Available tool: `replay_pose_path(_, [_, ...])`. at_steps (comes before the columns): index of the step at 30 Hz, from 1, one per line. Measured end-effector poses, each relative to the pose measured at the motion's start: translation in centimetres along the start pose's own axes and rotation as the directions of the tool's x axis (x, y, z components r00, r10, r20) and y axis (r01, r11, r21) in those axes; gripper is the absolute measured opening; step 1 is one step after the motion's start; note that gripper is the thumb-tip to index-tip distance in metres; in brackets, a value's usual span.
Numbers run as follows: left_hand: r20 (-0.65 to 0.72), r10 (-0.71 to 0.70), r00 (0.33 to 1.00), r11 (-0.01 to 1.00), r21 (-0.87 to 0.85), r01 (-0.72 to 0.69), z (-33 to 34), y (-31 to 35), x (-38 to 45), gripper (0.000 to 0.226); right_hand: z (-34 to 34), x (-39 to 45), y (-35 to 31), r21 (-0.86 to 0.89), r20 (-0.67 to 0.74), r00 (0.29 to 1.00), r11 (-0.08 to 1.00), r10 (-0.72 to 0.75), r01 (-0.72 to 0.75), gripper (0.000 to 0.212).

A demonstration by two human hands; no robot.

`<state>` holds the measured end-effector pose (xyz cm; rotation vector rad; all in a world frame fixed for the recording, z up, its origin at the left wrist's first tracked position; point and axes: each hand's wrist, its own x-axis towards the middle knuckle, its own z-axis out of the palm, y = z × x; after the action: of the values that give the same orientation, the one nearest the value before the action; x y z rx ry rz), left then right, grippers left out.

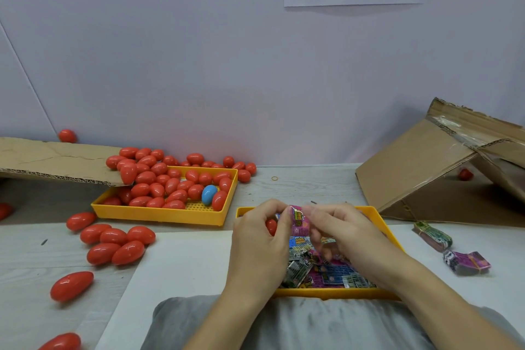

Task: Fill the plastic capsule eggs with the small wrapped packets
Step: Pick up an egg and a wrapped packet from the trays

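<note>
Both hands are up over the near yellow tray (372, 211), working one pink packet (299, 221) between them. The left hand (260, 233) has its fingers curled round a red egg piece (271, 226), of which only a sliver shows in the palm, and its fingertips also touch the packet. The right hand (339, 228) pinches the packet from the other side. Whether the egg is a half or a whole capsule I cannot tell; the fingers hide it.

The packet supply (321, 270) lies loose in the tray under the hands. Red eggs (164, 182) are heaped in the far yellow tray (159, 214) along with one blue egg (209, 194), and more lie scattered on the table (298, 182) at left (116, 244).

Risks, as I judge them:
- The packet looks wide against the egg opening. If it goes in unfolded, a corner could catch in the seam and the halves would not snap shut
- The left hand holds two things at once, so pressing harder could pop the egg out of the palm
- The loose eggs at the table's left edge are round and unrestrained; a bump from an elbow could roll them off
- The banded bundles (466, 263) at right sit outside the tray and are easily overlooked
</note>
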<state>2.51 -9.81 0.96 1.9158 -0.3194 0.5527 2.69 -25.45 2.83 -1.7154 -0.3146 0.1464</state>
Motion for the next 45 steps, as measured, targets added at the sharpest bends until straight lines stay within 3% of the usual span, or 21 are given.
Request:
replay_pose_path(3, [0.000, 0.031, 1.000, 0.999, 0.036, -0.031, 0.0, 0.0, 0.0, 0.021, 0.3, 0.1, 0.0, -0.073, -0.064, 0.997, 0.997, -0.032, 0.028, 0.044])
replay_pose_path(14, [-0.013, 0.004, 1.000, 1.000, -0.002, -0.004, 0.0, 0.0, 0.1, 0.021, 0.3, 0.3, 0.3, 0.054, -0.193, 0.981, 0.998, -0.016, 0.027, 0.030])
replay_pose_path(18, [0.035, -0.026, 0.999, 0.998, -0.063, 0.028, -0.3, 0.2, 0.2, 0.020, -0.2, 0.5, 0.3, 0.242, -0.076, 0.992, 0.967, 0.096, -0.075, 0.037])
replay_pose_path(21, [0.082, -0.097, 0.992, 0.988, -0.113, 0.106, -0.5, 0.2, 0.4, 0.018, -0.5, 0.4, 0.1, 0.338, -0.017, 0.990, 0.933, 0.137, -0.124, 0.031])
replay_pose_path(23, [0.140, -0.213, 0.967, 0.943, -0.230, 0.241, -0.7, 0.1, 0.4, 0.018, -0.6, 0.5, 0.1, 0.355, -0.106, 0.983, 0.929, 0.151, -0.104, 0.024])
replay_pose_path(25, [0.221, -0.331, 0.918, 0.799, -0.452, 0.397, -0.8, -0.1, 0.5, 0.018, -0.6, 0.8, 0.4, 0.335, -0.279, 0.947, 0.940, 0.162, -0.062, 0.018])
replay_pose_path(27, [0.254, -0.383, 0.888, 0.690, -0.560, 0.458, -0.7, -0.3, 0.7, 0.028, -0.6, 1.0, 0.7, 0.267, -0.413, 0.901, 0.963, 0.136, -0.023, 0.018])
replay_pose_path(30, [0.233, -0.379, 0.896, 0.748, -0.493, 0.444, -0.3, -0.5, 0.7, 0.010, -0.3, 0.9, 0.6, 0.109, -0.455, 0.890, 0.994, 0.031, 0.022, 0.022])
replay_pose_path(34, [0.157, -0.322, 0.934, 0.838, -0.411, 0.358, -0.3, -0.8, 0.5, 0.015, -0.2, 0.7, 0.6, -0.083, -0.444, 0.890, 0.993, -0.107, 0.078, 0.015])
replay_pose_path(39, [0.139, -0.314, 0.939, 0.842, -0.417, 0.343, -0.7, -0.3, 0.6, 0.034, 0.1, 0.6, 0.5, -0.136, -0.393, 0.906, 0.984, -0.157, 0.111, 0.012])
replay_pose_path(45, [0.144, -0.292, 0.945, 0.840, -0.433, 0.326, -0.6, -0.4, 0.6, 0.023, 0.2, 0.5, 0.6, -0.168, -0.342, 0.918, 0.975, -0.199, 0.149, 0.010])
